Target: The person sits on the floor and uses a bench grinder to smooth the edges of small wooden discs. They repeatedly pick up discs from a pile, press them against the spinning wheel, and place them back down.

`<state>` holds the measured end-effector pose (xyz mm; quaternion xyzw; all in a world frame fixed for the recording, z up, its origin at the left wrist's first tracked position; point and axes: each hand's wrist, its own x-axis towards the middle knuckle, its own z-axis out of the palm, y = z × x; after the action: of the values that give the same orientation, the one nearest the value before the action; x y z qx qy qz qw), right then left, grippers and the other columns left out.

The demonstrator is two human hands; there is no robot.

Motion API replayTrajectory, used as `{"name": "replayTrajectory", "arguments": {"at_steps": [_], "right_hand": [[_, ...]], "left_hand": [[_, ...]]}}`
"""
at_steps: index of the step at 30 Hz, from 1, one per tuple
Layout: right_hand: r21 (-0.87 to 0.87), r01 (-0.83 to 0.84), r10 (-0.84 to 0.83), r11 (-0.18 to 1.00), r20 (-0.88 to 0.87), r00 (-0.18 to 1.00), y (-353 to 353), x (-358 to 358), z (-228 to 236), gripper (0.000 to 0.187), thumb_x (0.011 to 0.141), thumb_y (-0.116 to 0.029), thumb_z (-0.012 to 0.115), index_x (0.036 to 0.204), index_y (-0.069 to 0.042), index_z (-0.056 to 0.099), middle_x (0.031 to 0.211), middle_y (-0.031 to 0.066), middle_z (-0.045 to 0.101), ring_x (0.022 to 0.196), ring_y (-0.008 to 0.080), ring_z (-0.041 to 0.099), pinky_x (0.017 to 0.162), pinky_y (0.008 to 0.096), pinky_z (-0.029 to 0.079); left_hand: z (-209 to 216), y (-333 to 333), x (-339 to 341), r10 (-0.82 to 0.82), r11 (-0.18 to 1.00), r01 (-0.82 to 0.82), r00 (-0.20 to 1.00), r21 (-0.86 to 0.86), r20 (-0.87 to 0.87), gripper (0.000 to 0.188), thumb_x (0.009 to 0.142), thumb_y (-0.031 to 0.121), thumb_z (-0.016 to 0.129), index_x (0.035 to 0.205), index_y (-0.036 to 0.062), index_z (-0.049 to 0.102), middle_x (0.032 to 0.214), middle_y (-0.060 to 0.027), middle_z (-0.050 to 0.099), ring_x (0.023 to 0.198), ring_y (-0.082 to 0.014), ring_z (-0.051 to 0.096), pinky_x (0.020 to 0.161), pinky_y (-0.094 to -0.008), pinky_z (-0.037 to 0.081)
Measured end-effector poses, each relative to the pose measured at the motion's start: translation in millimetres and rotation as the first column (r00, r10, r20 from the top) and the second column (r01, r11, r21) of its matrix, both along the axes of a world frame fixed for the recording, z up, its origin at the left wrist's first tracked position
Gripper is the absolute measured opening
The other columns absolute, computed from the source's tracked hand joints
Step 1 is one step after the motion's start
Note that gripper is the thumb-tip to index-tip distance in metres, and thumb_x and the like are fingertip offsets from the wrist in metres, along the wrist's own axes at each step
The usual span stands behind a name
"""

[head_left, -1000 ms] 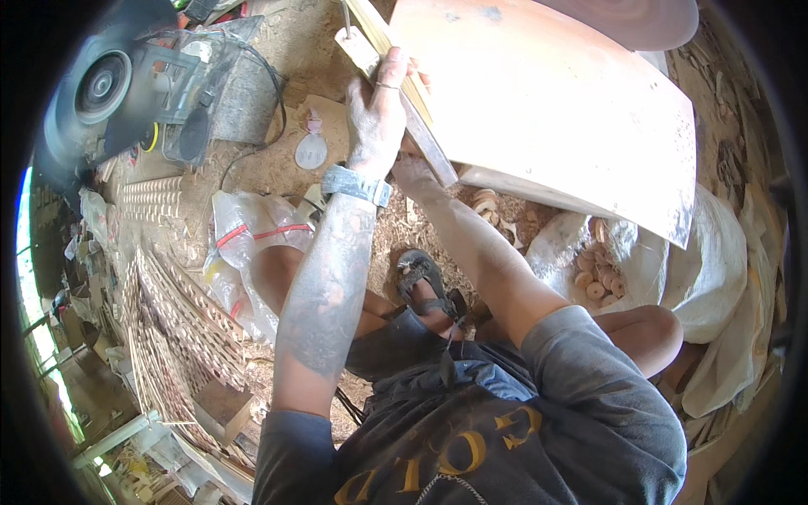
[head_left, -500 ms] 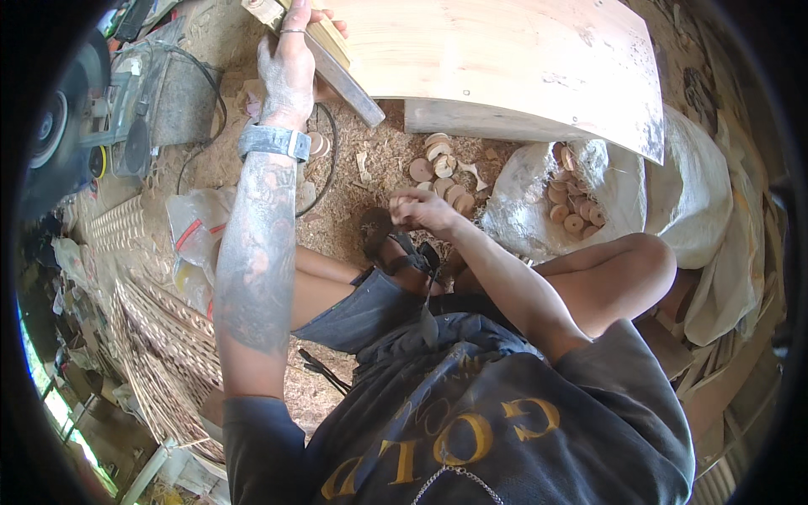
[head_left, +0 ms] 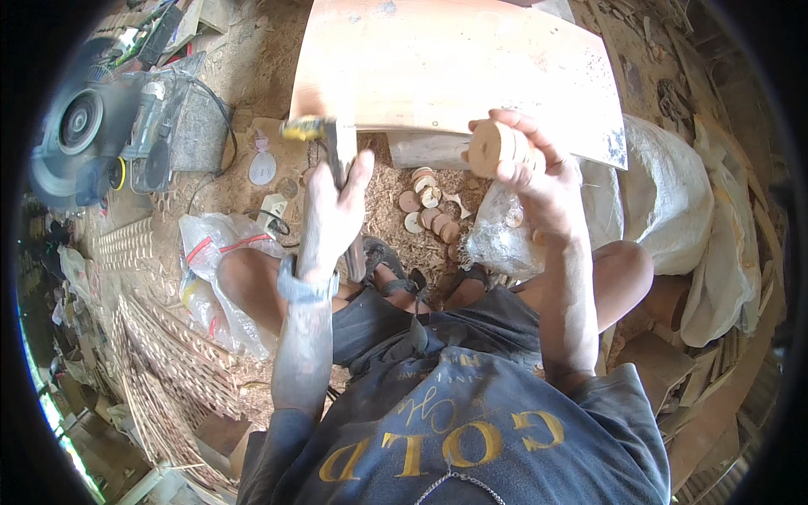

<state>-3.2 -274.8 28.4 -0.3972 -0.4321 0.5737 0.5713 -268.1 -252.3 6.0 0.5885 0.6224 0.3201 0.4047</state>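
- Floor (head_left: 389, 198): brown, strewn with wood shavings; below and between left hand (head_left: 331, 220) and right hand (head_left: 549, 187).
- Desk (head_left: 471, 80): low, broad, pale wood top, dark-spotted near its right edge; ahead of the hands.
- Light: washed-out glare across the desk top.
- Bright gap (head_left: 59, 427): narrow, slanting; far left of the hands.
- Room edge, far right of the hands: dim, shadowed.

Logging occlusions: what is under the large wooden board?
A pale wooden panel shows beneath the near edge of the large wooden board. Anything farther under is hidden by the board, and the right hand with its stack of wooden discs covers part of that edge.
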Motion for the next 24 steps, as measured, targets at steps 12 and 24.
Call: {"name": "replayTrajectory", "arguments": {"at_steps": [12,24], "right_hand": [[-0.092,-0.189,0.165,0.978,-0.226,0.96,-25,-32,-25,0.061,0.074,-0.014,0.085,0.128,-0.006,0.058,0.128,0.0203,0.061,0.116,0.0274,0.061,0.1,0.0407,0.05],[-0.127,-0.275,0.295,0.953,0.179,0.939,-39,-57,-6,0.052,0.076,-0.013,0.086,0.121,-0.002,0.063,0.102,0.0032,0.069,0.093,0.0085,0.063,0.082,0.0246,0.053]], "left_hand": [[7,-58,-19,0.073,0.992,-0.096,0.967,-0.085,-0.244,0.037,0.098,0.033,0.062,0.101,-0.0034,0.061,0.077,-0.0137,0.064,0.071,-0.0224,0.059,0.071,-0.0395,0.048],[-32,-88,-16,0.038,0.999,-0.03,0.953,0.033,-0.299,0.041,0.095,0.033,0.064,0.09,-0.0062,0.053,0.084,-0.0251,0.056,0.071,-0.0416,0.059,0.068,-0.0487,0.046]]}}
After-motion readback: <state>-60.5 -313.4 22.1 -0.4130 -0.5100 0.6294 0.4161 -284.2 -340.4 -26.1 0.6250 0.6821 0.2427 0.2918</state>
